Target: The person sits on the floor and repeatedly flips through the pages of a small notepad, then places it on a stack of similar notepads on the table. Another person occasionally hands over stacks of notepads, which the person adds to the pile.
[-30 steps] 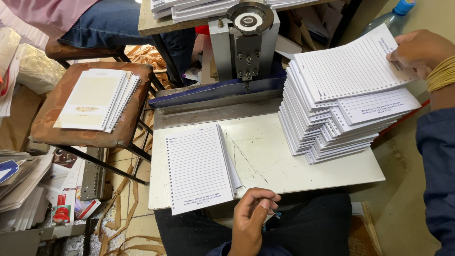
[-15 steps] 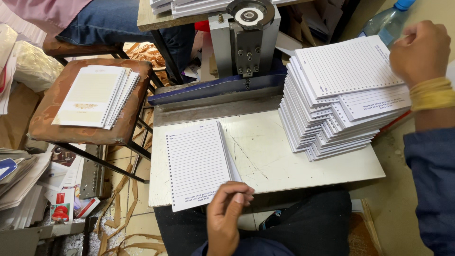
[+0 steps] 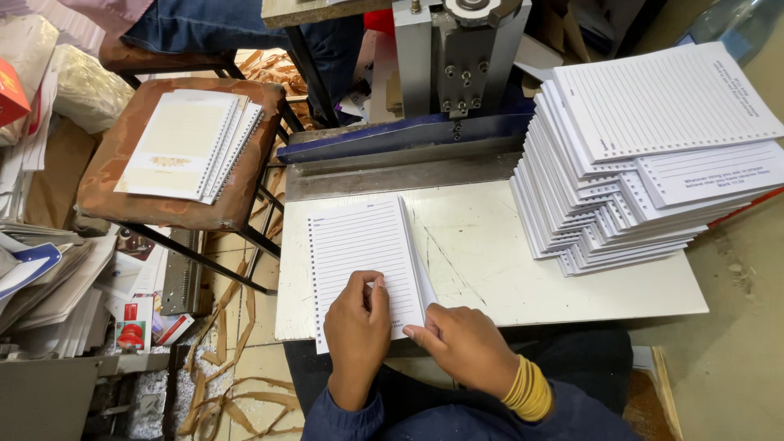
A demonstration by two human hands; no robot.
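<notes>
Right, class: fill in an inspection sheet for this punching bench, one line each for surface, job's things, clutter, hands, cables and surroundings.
Surface: white board table, scratched, with a metal punching machine at its far edge.
Job's things: a small lined page set with punched holes along its left edge lies flat; a tall fanned stack of lined pages stands at the right.
Clutter: paper strips on the floor, loose paper heaps at left.
Hands: left hand rests flat on the page set; right hand pinches its lower right corner.
Cables: nothing seen.
Surroundings: worn brown stool bearing spiral-bound notebooks; another person's legs beyond.
</notes>
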